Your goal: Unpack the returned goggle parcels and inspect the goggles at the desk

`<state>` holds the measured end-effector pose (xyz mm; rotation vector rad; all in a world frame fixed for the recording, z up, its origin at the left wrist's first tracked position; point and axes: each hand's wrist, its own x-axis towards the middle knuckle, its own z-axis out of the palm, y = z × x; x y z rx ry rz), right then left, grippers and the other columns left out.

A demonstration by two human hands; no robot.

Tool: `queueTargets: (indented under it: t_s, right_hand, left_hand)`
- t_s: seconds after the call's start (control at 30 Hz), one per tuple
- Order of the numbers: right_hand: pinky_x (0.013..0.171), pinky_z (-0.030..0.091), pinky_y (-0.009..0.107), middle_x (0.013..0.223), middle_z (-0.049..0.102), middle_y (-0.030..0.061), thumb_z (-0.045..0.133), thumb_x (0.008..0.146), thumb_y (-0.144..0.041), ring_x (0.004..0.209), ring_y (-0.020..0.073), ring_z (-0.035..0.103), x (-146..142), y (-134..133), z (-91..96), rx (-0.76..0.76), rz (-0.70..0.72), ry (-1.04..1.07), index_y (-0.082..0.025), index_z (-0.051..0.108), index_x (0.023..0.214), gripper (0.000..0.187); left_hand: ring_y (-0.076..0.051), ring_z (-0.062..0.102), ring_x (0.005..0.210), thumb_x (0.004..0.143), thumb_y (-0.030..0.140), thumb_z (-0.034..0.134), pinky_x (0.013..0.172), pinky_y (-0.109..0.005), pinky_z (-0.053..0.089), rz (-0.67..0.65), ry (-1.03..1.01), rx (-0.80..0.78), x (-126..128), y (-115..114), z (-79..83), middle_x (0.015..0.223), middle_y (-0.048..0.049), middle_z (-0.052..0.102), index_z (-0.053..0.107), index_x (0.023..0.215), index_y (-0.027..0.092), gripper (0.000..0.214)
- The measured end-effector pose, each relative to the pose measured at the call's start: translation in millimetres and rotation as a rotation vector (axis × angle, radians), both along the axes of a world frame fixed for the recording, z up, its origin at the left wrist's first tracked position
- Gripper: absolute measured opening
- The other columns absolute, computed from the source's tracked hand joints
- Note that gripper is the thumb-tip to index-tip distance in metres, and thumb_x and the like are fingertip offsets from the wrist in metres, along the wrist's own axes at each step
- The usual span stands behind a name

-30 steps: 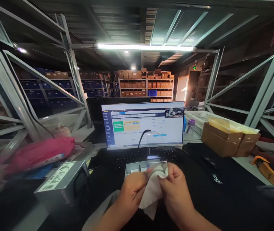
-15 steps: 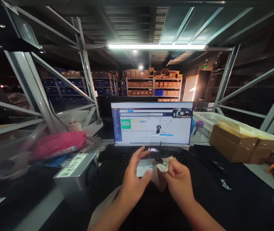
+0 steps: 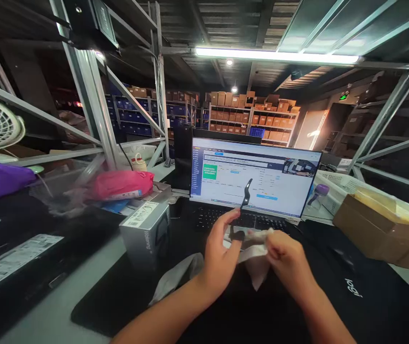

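Head view: hands (image 3: 222,255) rub glasses (image 3: 244,203) with cloth (image 3: 256,267).

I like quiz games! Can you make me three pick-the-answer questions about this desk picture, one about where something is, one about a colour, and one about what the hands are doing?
1. Where is the grey box?
A. Left of the laptop
B. On the laptop keys
C. On the far shelves

2. What colour is the soft bag behind that box?
A. Green
B. Pink
C. Yellow

3. What is the laptop screen doing?
A. It is folded shut
B. It is dark
C. It is lit and showing a page

Answers:
1. A, the box stands on the desk to the left of the laptop.
2. B, the bag is bright pink.
3. C, the screen glows white with a green patch, behind the left hand and right hand, which hold a pale cloth and a thin black piece.
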<state>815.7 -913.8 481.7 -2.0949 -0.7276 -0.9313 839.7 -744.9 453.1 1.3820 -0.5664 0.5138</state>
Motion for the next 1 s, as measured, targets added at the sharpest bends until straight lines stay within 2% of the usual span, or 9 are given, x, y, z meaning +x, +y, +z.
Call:
queueTargets:
  t_s: [0.1, 0.23, 0.3, 0.4, 0.47, 0.67, 0.9, 1.0]
  right_hand:
    - [0.048, 0.022, 0.026, 0.05, 0.034, -0.0052, 0.054, 0.068, -0.01, 0.048, 0.0114, 0.029, -5, -22, 7.0, 0.132, -0.128, 0.007, -0.021, 0.03, 0.053, 0.031]
    - [0.05, 0.02, 0.027, 0.052, 0.031, -0.0049, 0.063, 0.069, -0.017, 0.051, 0.0119, 0.027, -15, -29, 3.7, 0.431, -0.191, 0.059, -0.022, 0.031, 0.055, 0.036]
    - [0.051, 0.022, 0.026, 0.054, 0.035, -0.0043, 0.071, 0.07, -0.021, 0.053, 0.0127, 0.028, -18, -24, 0.9, 0.571, -0.149, 0.129, -0.022, 0.032, 0.057, 0.041]
    - [0.051, 0.026, 0.026, 0.064, 0.053, -0.0008, 0.076, 0.074, -0.026, 0.057, 0.0141, 0.036, -23, -14, 1.4, 0.739, -0.031, 0.277, -0.023, 0.031, 0.061, 0.047]
    - [0.05, 0.028, 0.025, 0.077, 0.064, 0.0018, 0.077, 0.076, -0.029, 0.059, 0.0143, 0.039, -25, -11, 4.6, 0.808, -0.007, 0.324, -0.022, 0.032, 0.062, 0.048]
    - [0.053, 0.036, 0.026, 0.091, 0.07, 0.0049, 0.067, 0.088, -0.039, 0.064, 0.0146, 0.046, -26, -12, 11.2, 0.809, -0.086, 0.343, -0.021, 0.049, 0.067, 0.034]
    - [0.056, 0.037, 0.025, 0.07, 0.063, -0.0002, 0.074, 0.082, -0.036, 0.07, 0.0184, 0.058, -17, -22, 6.4, 0.765, -0.095, 0.303, -0.022, 0.043, 0.063, 0.038]
    - [0.056, 0.038, 0.025, 0.069, 0.062, -0.0003, 0.074, 0.081, -0.033, 0.072, 0.0191, 0.059, -12, -24, 6.0, 0.75, -0.081, 0.315, -0.022, 0.045, 0.064, 0.036]
  left_hand:
    - [-0.024, 0.052, 0.133, 0.087, 0.008, 0.054, 0.117, -0.043, 0.039, -0.01, -0.03, 0.046, -2, 2, 0.7, 0.141, -0.0068, 0.057, 0.054, 0.132, 0.025, 0.048]
    - [-0.024, 0.051, 0.134, 0.091, 0.012, 0.053, 0.116, -0.043, 0.04, -0.042, -0.044, 0.091, -9, 2, 3.8, 0.141, -0.0069, 0.056, 0.053, 0.135, 0.025, 0.046]
    - [-0.024, 0.052, 0.133, 0.091, 0.013, 0.054, 0.115, -0.042, 0.041, -0.058, -0.035, 0.111, -12, 1, 4.9, 0.141, -0.0068, 0.056, 0.052, 0.136, 0.026, 0.046]
    - [-0.024, 0.052, 0.133, 0.091, 0.013, 0.056, 0.115, -0.042, 0.041, -0.075, 0.004, 0.129, -15, 1, 6.0, 0.141, -0.0056, 0.057, 0.052, 0.136, 0.028, 0.048]
    - [-0.023, 0.052, 0.133, 0.09, 0.012, 0.055, 0.115, -0.042, 0.041, -0.098, 0.036, 0.125, -16, 0, 7.0, 0.14, -0.0046, 0.057, 0.053, 0.135, 0.029, 0.047]
    - [-0.024, 0.053, 0.132, 0.089, 0.016, 0.057, 0.116, -0.042, 0.041, -0.199, 0.162, 0.1, -19, 0, 11.8, 0.138, -0.0063, 0.059, 0.056, 0.132, 0.026, 0.044]
    - [-0.024, 0.054, 0.131, 0.087, 0.019, 0.061, 0.114, -0.042, 0.042, -0.244, 0.237, 0.086, -18, 0, 15.5, 0.138, -0.007, 0.059, 0.057, 0.129, 0.025, 0.042]
    - [-0.024, 0.054, 0.131, 0.088, 0.018, 0.06, 0.114, -0.042, 0.042, -0.23, 0.234, 0.116, -16, 1, 14.5, 0.137, -0.0068, 0.06, 0.057, 0.13, 0.025, 0.044]
